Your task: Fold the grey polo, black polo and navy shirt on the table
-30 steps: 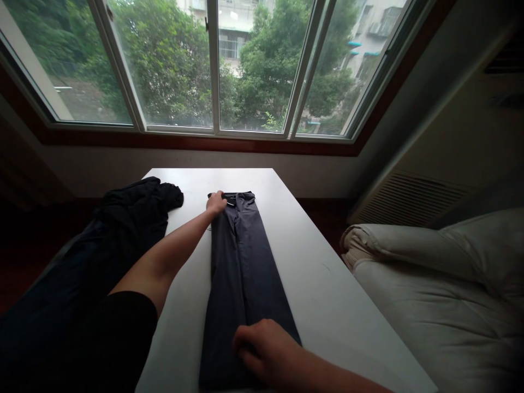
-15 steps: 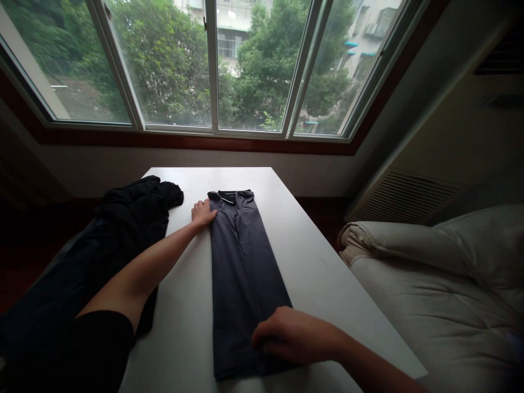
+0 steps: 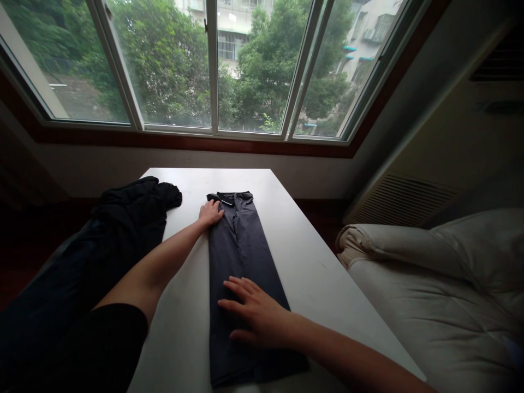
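Observation:
A pair of dark grey trousers (image 3: pixel 245 245) lies folded lengthwise on the white table (image 3: pixel 311 262), its waistband at the far end and the legs toward me. My left hand (image 3: pixel 212 213) rests on the left edge of the trousers just below the waistband, fingers stretched out. Over the lower legs is my right hand (image 3: pixel 257 314), palm down with its fingers spread; whether it touches the cloth all along I cannot tell. Neither hand grips anything.
A heap of black and dark blue clothes (image 3: pixel 131 213) hangs over the table's left side. To the right stands a pale padded sofa (image 3: pixel 409 284). Beyond the table are a wide window (image 3: pixel 213 82) and a vented beige unit (image 3: pixel 405 196).
My right hand has opened from a curled shape near the hem and moved up and left along the legs. My left hand has shifted slightly right, onto the trousers.

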{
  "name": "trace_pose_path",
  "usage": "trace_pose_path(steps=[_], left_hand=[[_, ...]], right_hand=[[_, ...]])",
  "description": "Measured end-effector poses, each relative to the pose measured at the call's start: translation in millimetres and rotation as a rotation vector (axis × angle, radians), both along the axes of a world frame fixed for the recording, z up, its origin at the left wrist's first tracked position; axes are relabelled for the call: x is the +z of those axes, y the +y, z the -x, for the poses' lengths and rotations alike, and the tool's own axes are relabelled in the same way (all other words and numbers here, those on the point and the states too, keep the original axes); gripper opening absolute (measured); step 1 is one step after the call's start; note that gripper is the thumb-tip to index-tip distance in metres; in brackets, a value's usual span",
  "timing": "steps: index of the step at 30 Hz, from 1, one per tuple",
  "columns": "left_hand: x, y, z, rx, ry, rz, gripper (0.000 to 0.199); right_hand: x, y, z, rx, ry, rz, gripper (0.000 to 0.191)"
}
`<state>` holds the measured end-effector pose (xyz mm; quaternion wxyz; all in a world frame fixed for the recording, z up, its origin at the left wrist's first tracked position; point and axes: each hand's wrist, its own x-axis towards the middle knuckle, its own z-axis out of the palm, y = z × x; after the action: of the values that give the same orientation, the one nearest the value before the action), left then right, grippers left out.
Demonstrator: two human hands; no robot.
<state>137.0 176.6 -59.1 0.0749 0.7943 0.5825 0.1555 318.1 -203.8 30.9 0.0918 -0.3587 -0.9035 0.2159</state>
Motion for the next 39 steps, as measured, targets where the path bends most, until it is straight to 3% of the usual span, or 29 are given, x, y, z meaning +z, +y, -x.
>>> trace_pose_path(steps=[2,6,11,15,19,22,27,32,36,39], left_hand=[[0.7,5.9,0.2,-0.021,0.037,0.079,0.067],[9.3,13.4,2.1,-0.027,0.057,0.134,0.068],[19.0,-1.7,2.7,-0.039,-0.004,0.072,0.059],[24.4,-21.9,7.8,-0.157,-0.008,-0.069,0.052],[32.6,-45.7,13.6,-0.231,0.047,-0.036,0.048],[34.5,-73.9,17.5,-0.309,0.046,-0.033,0.048],[22.6,-134.1,30.5,-0.569,0.049,-0.038,0.055],[12.3,-165.3,47.1,-0.571,0.070,-0.019,0.056],[24.0,-176.2,48.9,-0.543,0.081,-0.055,0.052],[37.0,-204.7,47.4,-0.604,0.071,-0.094,0.049]], right_hand=[[-4.8,-3.2,4.7,0.064,-0.022,0.044,0.075],[1.4,-16.2,13.8,0.176,0.004,0.079,0.075],[5.0,-23.6,14.0,0.227,0.016,-0.033,0.069],[-18.2,-33.5,6.2,0.164,-0.053,-0.175,0.054],[-47.8,-52.9,6.1,0.058,-0.147,-0.325,0.029],[-55.2,-59.5,10.1,0.027,-0.148,-0.382,0.012],[-42.5,-52.1,15.5,0.031,-0.136,-0.341,0.014],[-33.4,-51.3,24.0,0.079,-0.120,-0.298,0.022],[-30.0,-57.0,31.4,0.156,-0.200,-0.221,0.017],[-21.3,-57.5,31.0,0.184,-0.217,-0.198,0.021]])
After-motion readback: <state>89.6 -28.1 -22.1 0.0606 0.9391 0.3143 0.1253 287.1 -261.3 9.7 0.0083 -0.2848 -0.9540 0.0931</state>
